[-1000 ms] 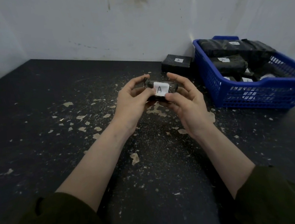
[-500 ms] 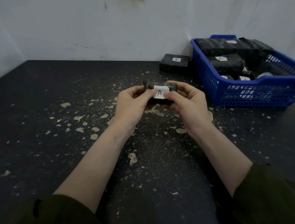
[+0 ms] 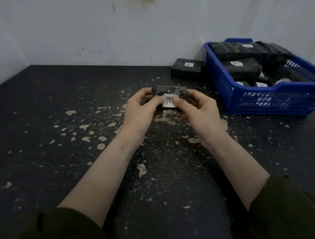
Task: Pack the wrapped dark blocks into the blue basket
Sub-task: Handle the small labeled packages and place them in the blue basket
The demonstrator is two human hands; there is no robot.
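Both hands are mid-frame over the flaked black tabletop (image 3: 46, 102). I see the left hand (image 3: 140, 114) and right hand (image 3: 200, 113) each curled round an end of a dark block wrapped in clear film (image 3: 169, 90), thumbs pinching at its white paper label (image 3: 168, 101) marked A. The blue plastic lattice basket (image 3: 277, 100) sits to the right, well apart, with wrapped blocks (image 3: 242, 70) piled inside. Another labelled black block (image 3: 186, 69) lies just beside the basket's left wall.

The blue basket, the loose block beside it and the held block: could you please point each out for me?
blue basket (image 3: 277, 100), head view, front mesh wall.
loose block (image 3: 185, 70), head view, middle of its top face.
held block (image 3: 171, 90), head view, glossy upper edge.
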